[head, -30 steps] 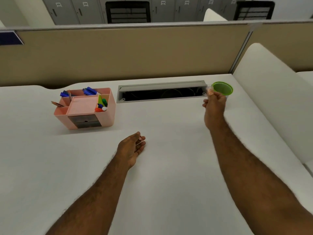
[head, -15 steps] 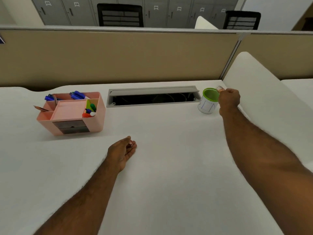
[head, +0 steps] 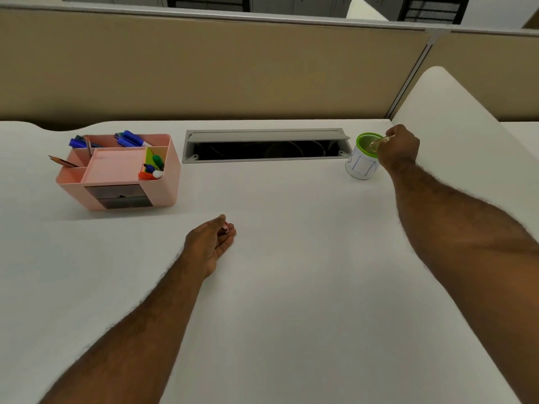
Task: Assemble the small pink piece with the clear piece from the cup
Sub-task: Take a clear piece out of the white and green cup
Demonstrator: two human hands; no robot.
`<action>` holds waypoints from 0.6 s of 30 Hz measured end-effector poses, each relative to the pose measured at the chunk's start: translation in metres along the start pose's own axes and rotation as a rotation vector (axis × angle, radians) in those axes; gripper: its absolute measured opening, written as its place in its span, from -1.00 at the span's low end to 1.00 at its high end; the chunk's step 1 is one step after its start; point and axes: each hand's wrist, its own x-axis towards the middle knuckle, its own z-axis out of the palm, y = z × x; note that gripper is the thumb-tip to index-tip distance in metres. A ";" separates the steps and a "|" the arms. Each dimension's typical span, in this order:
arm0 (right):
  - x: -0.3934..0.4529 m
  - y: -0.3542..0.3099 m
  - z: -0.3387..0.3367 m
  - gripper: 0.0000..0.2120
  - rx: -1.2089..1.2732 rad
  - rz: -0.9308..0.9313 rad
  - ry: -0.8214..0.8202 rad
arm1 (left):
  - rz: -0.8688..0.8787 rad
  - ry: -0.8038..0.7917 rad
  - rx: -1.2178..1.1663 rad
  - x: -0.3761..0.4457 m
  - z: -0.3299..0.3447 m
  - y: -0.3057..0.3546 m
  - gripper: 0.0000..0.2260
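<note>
A white cup with a green rim stands at the far right of the white desk. My right hand hovers at the cup's right rim, fingers pinched on a thin clear piece held over the cup's mouth. My left hand rests on the desk near the middle, palm turned inward, with a small pink piece held at its fingertips. The cup's inside is mostly hidden.
A pink desk organiser with pens, a pencil and coloured bits stands at the left. An open grey cable tray is sunk into the desk's back edge. A beige partition rises behind; a white panel borders the right.
The cup went from being held up to standing on the desk. My right hand shifted to its right rim and now holds a clear piece over the mouth. My left hand stayed put.
</note>
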 end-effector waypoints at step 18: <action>-0.007 0.002 -0.007 -0.65 0.108 0.068 0.096 | 0.023 0.014 0.029 -0.002 0.000 -0.003 -0.86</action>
